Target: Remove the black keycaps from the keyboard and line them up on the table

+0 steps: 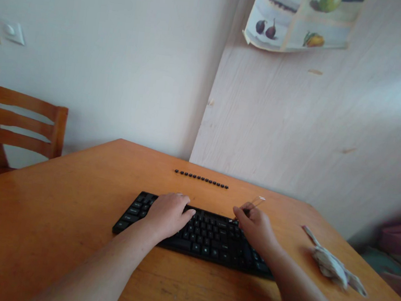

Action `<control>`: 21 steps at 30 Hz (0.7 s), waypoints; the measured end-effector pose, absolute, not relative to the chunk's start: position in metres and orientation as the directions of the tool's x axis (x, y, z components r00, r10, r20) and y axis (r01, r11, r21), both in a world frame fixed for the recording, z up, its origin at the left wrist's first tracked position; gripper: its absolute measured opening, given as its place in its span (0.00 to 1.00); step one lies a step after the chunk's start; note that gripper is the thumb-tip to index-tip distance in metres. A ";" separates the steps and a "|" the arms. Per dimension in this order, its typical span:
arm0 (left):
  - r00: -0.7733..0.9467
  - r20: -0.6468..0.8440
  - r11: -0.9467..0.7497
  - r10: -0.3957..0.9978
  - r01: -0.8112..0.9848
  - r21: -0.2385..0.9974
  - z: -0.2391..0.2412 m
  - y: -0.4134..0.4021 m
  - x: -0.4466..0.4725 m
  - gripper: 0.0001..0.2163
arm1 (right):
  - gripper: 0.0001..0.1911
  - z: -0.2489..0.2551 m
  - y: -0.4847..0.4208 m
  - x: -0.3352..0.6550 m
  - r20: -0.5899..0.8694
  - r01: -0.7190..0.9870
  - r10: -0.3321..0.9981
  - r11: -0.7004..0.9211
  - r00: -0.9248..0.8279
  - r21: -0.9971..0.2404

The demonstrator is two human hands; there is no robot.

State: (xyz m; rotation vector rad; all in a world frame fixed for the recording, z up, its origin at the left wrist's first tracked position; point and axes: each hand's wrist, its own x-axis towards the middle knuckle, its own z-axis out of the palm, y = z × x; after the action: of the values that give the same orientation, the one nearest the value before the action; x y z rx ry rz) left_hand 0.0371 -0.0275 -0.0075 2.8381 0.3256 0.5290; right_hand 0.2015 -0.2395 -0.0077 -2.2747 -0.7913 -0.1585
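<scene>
A black keyboard (208, 241) lies on the wooden table, partly hidden by both hands. My left hand (169, 214) rests over its left half, fingers stretched toward the back edge and thumb apart. Above the right part of the keyboard, my right hand (252, 221) pinches a thin wire keycap puller (260, 199). One wire end sticks out behind the fingers; the other points down at the keys. Whether it grips a key is too small to tell. Beyond the keyboard, several small black keycaps (202, 179) form a straight row.
A crumpled whitish cloth (332, 267) lies to the right on the table (70, 213), with a thin red-tipped stick beside it. A wooden chair (24, 123) stands at the left. Behind the table rise a wall and a pale panel with a fruit picture (291, 23).
</scene>
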 end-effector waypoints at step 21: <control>0.913 0.319 -0.952 0.254 0.178 0.248 -0.009 -0.029 0.038 0.16 | 0.15 -0.018 -0.232 0.196 0.361 0.625 0.510 -0.613 0.781 -0.484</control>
State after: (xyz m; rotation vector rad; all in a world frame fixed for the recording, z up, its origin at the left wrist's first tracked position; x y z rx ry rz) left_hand 0.0375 -0.0287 -0.0092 2.8613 0.3275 0.5197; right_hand 0.1957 -0.2318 -0.0176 -2.3662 -0.8415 -0.2487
